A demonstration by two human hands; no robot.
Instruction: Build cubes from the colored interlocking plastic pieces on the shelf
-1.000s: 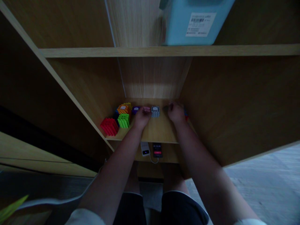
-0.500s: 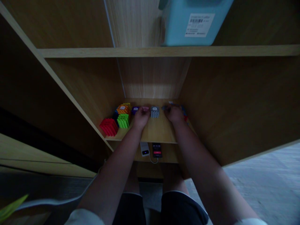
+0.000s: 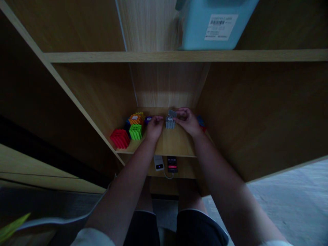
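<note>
the bare right hand (image 3: 188, 121) is at the right edge of a small grey ridged plastic block (image 3: 170, 123), with its thumb and fingers spread apart from each other and their tips by the grey pieces; whether they pinch anything i cannot tell. the grey block stands on the pale wooden shelf (image 3: 176, 141), near the middle, and a flat grey plastic piece (image 3: 172, 113) shows just behind and above its top. the bare left hand (image 3: 154, 128) is just left of the block, fingers curled; i cannot tell whether it holds something. a purple plastic block (image 3: 148, 119) sits just beyond it on the left.

farther left on the same shelf are a bright green ridged plastic block (image 3: 135, 132), an orange ridged plastic block (image 3: 135, 118) behind it, and a red ridged plastic block (image 3: 120, 138) at the front left. at the right, partly hidden by the right hand and arm, lie some blue and red plastic pieces (image 3: 200, 121). a dark phone (image 3: 172, 164) lies on the level below.
</note>
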